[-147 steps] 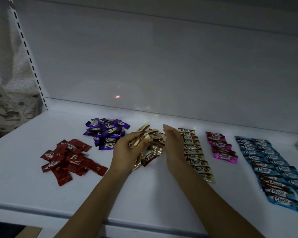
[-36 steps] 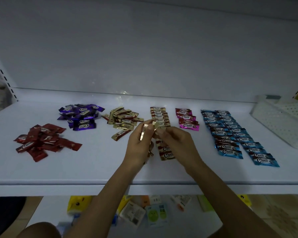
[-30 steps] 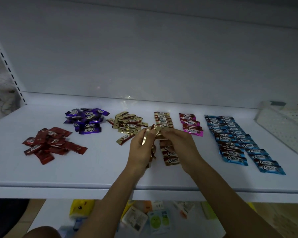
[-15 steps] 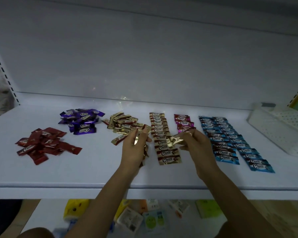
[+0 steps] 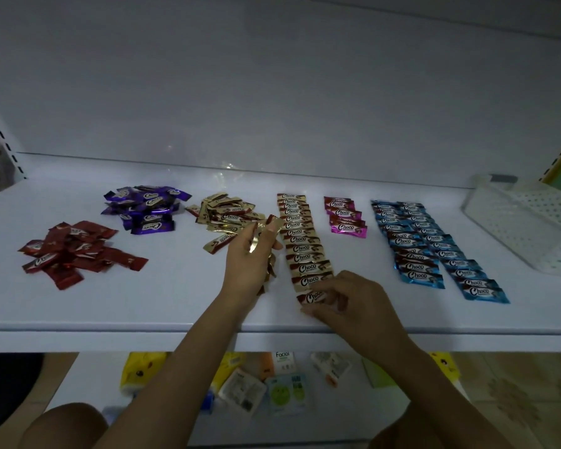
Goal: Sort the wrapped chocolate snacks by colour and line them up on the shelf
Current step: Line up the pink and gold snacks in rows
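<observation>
On the white shelf [image 5: 175,303] we see the blue rows [image 5: 434,251], the gold row [image 5: 305,247], a red pile [image 5: 75,251], a purple pile [image 5: 143,212], a gold pile [image 5: 227,215] and a short pink row [image 5: 345,220]. Our left hand [image 5: 250,264] grips a gold bunch [image 5: 270,222]. Our right hand [image 5: 353,303] pinches the front gold snack [image 5: 310,298] at the gold row's near end.

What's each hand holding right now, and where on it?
The left hand grips a bunch of gold snacks around their middles; the right hand pinches one gold snack by its right end.
</observation>
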Available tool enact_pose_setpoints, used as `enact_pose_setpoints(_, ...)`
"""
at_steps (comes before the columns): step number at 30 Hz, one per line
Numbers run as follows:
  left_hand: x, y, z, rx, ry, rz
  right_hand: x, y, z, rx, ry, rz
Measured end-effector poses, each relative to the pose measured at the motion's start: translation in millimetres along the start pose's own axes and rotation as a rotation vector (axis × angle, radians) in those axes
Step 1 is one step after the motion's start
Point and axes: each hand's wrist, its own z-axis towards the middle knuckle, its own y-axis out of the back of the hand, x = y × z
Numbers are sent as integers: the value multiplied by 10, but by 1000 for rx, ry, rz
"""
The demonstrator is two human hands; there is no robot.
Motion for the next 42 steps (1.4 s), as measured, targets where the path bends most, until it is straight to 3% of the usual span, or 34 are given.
enact_pose_setpoints(2,-1,2,-2,-3,8,-1,-49,41,-23,-63,73,-63)
enact_pose_setpoints(5,1,1,-5,-6,4,-5,-124,67,-50,-17,113,-197)
enact_pose_setpoints(16,9,-13,2,-19,5,0,-106,-110,38,-157,89,-227)
enact_pose_setpoints(21,32,-4,19,-25,-10,19,-143,-117,164,-30,-25,-132)
enact_pose_setpoints(26,28,-14,22,-24,14,-13,-123,-185,198,-20,-8,-86)
enact_pose_setpoints(28,25,-20,13,-19,22,-23,-117,-192,208,-80,13,-58)
enact_pose_setpoints(31,5,-28,12,-3,52,-95,-56,-178,235,-319,92,-38)
enact_pose_setpoints(33,-23,-30,20,17,87,-159,66,-178,322,-346,51,53)
enact_pose_setpoints(38,-16,-29,18,18,139,-160,437,-216,744,-56,-254,557)
enact_pose_setpoints(42,11,-8,24,46,65,-100,471,-164,876,-70,-421,715)
